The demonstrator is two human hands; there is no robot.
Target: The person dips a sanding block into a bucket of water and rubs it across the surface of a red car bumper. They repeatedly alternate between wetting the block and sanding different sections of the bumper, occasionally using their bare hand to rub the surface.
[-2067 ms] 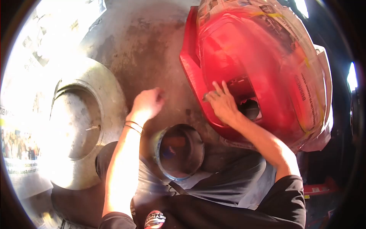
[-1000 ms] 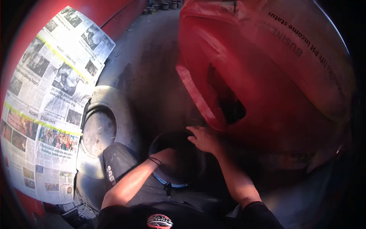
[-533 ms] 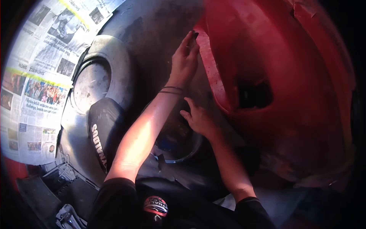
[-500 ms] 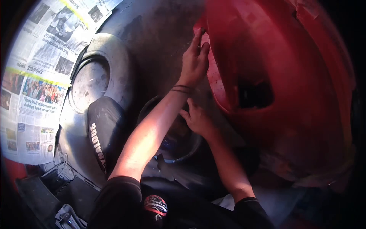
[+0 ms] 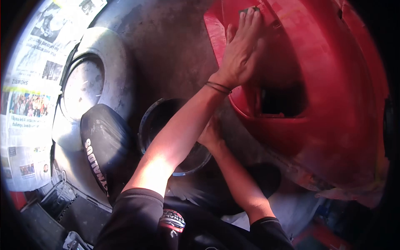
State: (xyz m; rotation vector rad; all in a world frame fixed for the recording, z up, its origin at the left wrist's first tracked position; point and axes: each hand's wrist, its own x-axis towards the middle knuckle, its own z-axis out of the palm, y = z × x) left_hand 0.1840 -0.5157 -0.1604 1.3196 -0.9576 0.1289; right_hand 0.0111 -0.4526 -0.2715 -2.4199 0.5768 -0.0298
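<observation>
My left hand (image 5: 241, 54) lies with straightened fingers on a red car bumper (image 5: 333, 91). Under its fingertips shows the edge of a small dark piece, which looks like sandpaper (image 5: 251, 9), pressed against the red surface. My right hand (image 5: 211, 132) is lower down, beside the bumper's lower edge and over a dark round bucket (image 5: 142, 132). My left forearm crosses in front of it and the bucket, so the right fingers are mostly hidden. A dark rectangular opening (image 5: 281, 102) sits in the bumper below my left hand.
A pale, dusty tyre with its wheel (image 5: 114, 54) lies at the left, near my dark-trousered knee (image 5: 102, 129). Newspaper sheets (image 5: 31, 133) hang along the left side. A dark open case (image 5: 79, 216) is at the lower left. Grey floor (image 5: 166, 46) shows at the top.
My left hand has moved up and right, from the bumper's edge onto its face. The right hand has dropped slightly, its fingers now behind the left forearm. The view has shifted a little.
</observation>
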